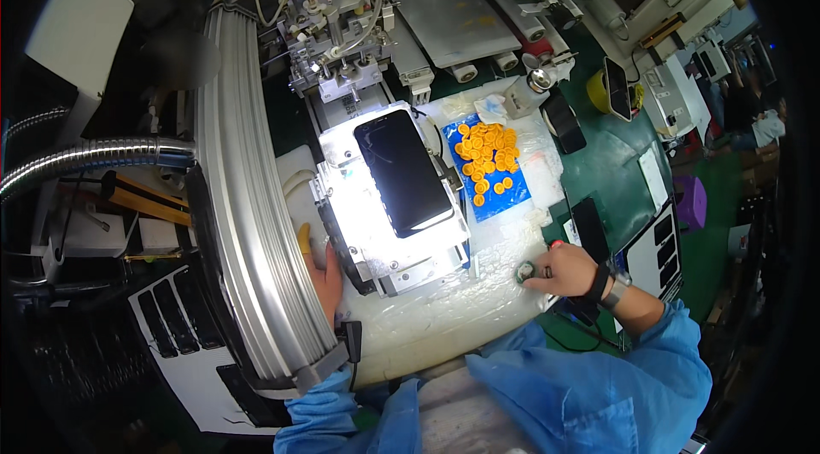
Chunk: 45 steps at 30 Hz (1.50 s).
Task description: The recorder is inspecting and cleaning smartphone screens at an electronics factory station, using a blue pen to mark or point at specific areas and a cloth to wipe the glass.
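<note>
A dark-screened phone (404, 170) lies on a brightly lit white metal fixture (354, 198) in the middle. My left hand (328, 285) is beside the fixture's near left side, partly hidden by an aluminium column. One of its fingers wears a yellow cover and stands apart from the thumb. On the right, my right hand (567, 271) is curled closed above the work surface. A small round green-and-white piece (524, 272) shows at its fingertips, and a red bit (557, 243) peeks out at its far side. The rest of what it holds is hidden.
Many orange discs (489, 151) lie on a blue sheet (504, 202) right of the fixture. The ribbed aluminium column (248, 198) rises at left. Machinery with tubes (342, 52) stands beyond the phone. A clear bottle (523, 99) and dark phone-shaped panels (589, 226) are at right.
</note>
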{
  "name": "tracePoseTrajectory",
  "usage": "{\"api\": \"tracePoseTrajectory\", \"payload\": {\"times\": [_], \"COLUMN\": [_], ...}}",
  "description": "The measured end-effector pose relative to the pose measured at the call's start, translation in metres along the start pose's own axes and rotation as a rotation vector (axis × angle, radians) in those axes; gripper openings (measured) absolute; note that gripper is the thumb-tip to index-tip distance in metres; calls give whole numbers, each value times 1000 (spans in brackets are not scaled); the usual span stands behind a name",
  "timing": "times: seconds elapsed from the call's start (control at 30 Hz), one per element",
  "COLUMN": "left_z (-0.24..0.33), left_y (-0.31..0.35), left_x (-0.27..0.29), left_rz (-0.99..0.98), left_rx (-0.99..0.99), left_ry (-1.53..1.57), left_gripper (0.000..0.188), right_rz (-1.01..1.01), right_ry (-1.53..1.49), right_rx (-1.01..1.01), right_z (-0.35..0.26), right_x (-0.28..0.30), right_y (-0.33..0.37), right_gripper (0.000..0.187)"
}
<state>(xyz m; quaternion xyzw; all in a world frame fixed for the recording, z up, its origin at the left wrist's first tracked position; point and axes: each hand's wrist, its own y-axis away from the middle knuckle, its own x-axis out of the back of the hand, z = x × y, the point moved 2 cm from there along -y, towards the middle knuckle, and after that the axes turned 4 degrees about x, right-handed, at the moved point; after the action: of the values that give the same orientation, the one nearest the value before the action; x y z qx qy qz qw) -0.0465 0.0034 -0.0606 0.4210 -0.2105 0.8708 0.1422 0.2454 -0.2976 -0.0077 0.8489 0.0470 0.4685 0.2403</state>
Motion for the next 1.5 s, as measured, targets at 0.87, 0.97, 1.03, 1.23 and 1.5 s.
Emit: {"api": "tracePoseTrajectory", "payload": {"times": [0.87,0.97,1.03,1.23,1.5], "left_z": [-3,-5,0,3,34], "left_y": [2,1,-1,2,3], "left_x": [1,-1,2,9,25], "left_rz": [-6,-4,-20,3,191], "left_rx": [125,84,68,55,-36], "left_ry": [39,32,5,42,354], "left_gripper": [44,47,47,42,34], "right_rz": [221,238,258,281,299], "right_ry": [-132,-124,-100,-121,-150], "right_rx": [56,57,32,6,-3], "right_z": [1,2,1,0,2], "right_x": [12,9,8,5,4], "right_y": [-42,-44,-43,-43,-40], "right_gripper": [37,40,39,38,37]}}
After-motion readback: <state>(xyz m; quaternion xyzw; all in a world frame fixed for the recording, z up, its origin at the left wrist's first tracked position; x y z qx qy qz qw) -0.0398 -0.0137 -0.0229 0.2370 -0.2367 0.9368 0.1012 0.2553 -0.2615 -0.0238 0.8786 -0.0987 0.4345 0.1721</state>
